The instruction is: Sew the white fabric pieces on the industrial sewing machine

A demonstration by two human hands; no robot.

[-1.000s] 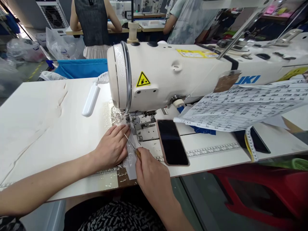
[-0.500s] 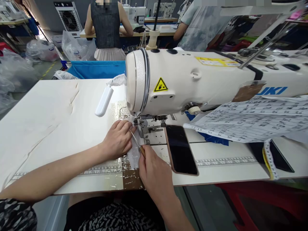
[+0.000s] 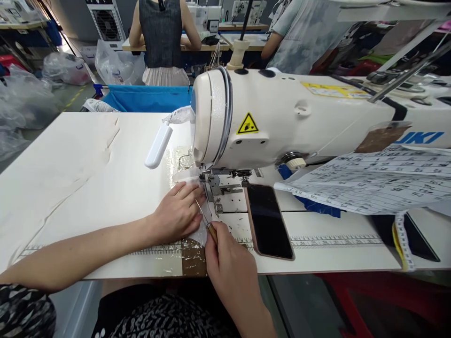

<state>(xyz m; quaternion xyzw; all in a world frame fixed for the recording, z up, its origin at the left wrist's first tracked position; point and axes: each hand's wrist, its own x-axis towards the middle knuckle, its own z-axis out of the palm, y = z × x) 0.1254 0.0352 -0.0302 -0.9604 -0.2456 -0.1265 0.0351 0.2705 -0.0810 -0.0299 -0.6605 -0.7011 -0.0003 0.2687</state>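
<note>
My left hand (image 3: 181, 210) presses a strip of thin white fabric (image 3: 201, 233) against the table, fingers curled at the sewing machine's presser foot (image 3: 207, 177). Part of the strip (image 3: 186, 175) shows beyond my fingertips, left of the foot; the rest is partly under my hand. My right hand (image 3: 230, 260) is closed around the wooden handle of an awl (image 3: 211, 230). Its thin metal shaft points forward and left, the tip at the fabric by my left fingers. The white sewing machine (image 3: 271, 122) stands over the work, its needle hard to make out.
A phone (image 3: 269, 220) lies right of my right hand. Printed sheets (image 3: 369, 180), a tape measure (image 3: 403, 241) and a dark flat device (image 3: 423, 237) are farther right. A white plastic stick-shaped object (image 3: 158, 145) and pale fabric (image 3: 59, 188) lie left. Two people sit beyond a blue cloth bin (image 3: 150, 97).
The view has shifted slightly. More of the white strip shows beyond my left fingertips, and both hands sit a little farther back from the presser foot. The awl stays in my right hand.
</note>
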